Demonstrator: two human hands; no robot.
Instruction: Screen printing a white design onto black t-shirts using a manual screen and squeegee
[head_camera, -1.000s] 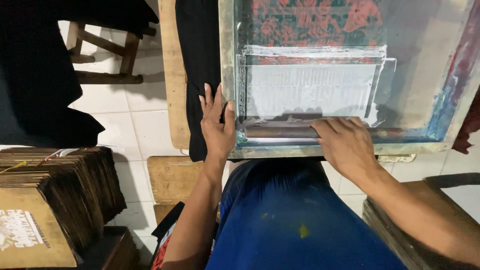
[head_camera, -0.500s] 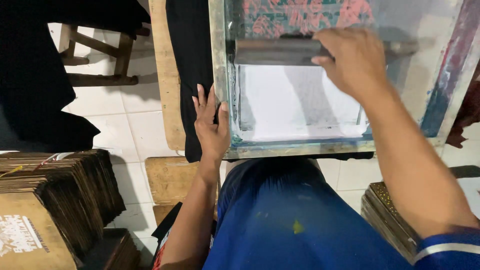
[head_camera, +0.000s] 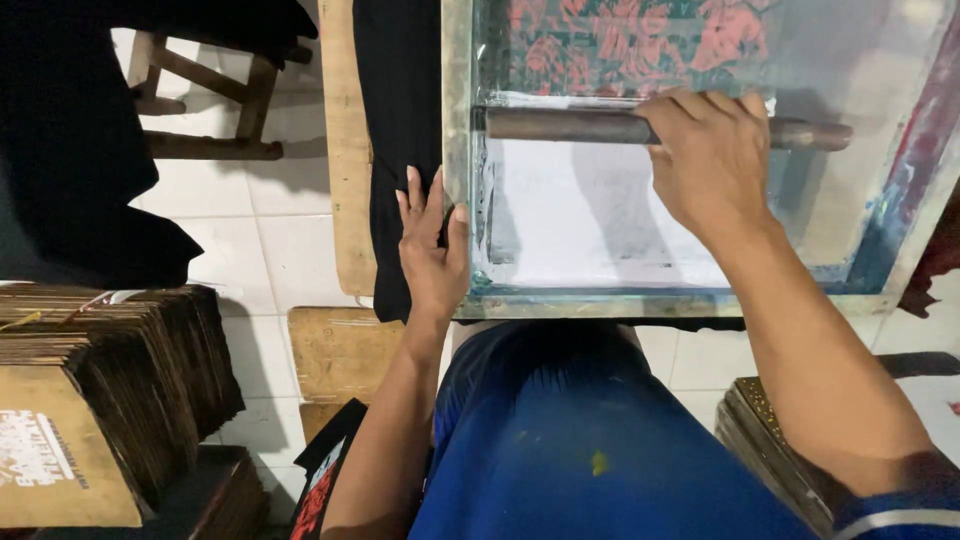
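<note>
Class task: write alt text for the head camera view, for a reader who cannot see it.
A right hand grips a squeegee at the far end of a printing screen, while the left hand presses flat on the frame's near corner over black fabric. Cardboard stacks stand on the left.

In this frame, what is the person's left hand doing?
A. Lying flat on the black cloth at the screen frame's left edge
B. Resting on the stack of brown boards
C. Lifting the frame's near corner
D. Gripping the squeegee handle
A: the left hand lies flat, fingers spread, on the black cloth against the screen frame, while the right hand grips the squeegee.
</note>
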